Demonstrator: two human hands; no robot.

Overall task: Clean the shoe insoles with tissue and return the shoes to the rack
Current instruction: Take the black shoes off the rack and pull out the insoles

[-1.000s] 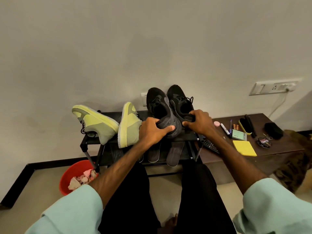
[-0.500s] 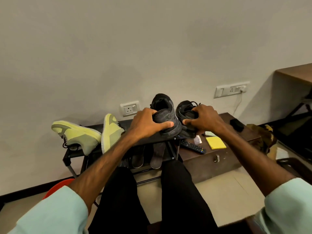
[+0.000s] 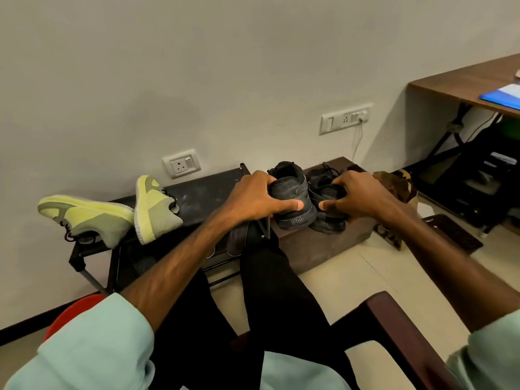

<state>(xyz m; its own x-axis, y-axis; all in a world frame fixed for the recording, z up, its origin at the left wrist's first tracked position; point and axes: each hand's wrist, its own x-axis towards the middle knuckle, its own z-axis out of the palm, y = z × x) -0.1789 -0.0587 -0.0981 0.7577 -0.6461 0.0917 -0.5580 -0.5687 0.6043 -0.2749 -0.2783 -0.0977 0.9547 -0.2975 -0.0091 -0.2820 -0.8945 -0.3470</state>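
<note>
Indoors, black rack beside low brown table, left hand gripping one black shoe, right hand gripping second shoe.

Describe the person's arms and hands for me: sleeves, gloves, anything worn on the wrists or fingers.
Both arms are in loose, pale mint-green fabric. The left sleeve and right sleeve end in soft folds partway up, leaving the forearms bare. The left hand and right hand are ungloved. No watch, bracelet or ring shows on the parts in view.
</note>
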